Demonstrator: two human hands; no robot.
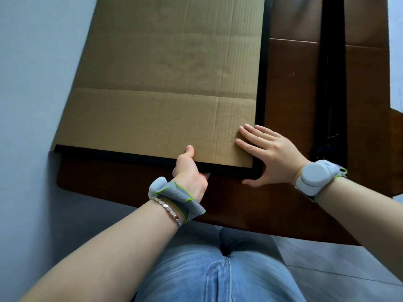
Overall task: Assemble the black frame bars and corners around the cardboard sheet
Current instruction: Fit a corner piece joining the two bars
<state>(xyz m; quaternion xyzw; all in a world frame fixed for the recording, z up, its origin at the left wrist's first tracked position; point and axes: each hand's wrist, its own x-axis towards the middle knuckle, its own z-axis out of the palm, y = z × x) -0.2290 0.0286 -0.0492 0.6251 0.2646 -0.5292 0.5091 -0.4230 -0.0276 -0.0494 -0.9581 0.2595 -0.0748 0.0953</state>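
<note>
A large brown cardboard sheet [165, 79] lies on a dark wooden table [290, 105]. A black frame bar [122, 154] runs along its near edge, and a second black bar [262, 73] runs up its right edge. They meet at a black corner piece [257, 172] at the near right. My left hand [189, 173] grips the near bar, thumb on top of the cardboard and fingers under the bar. My right hand [268, 155] lies flat with straight fingers on the cardboard by that corner, thumb against the corner's outer side.
Another long black strip [333, 83] lies on the table to the right, with a black piece [327, 147] at its near end. The cardboard's left side overhangs the table edge above a pale floor [32, 105]. My denim-clad legs [218, 277] are below the table's near edge.
</note>
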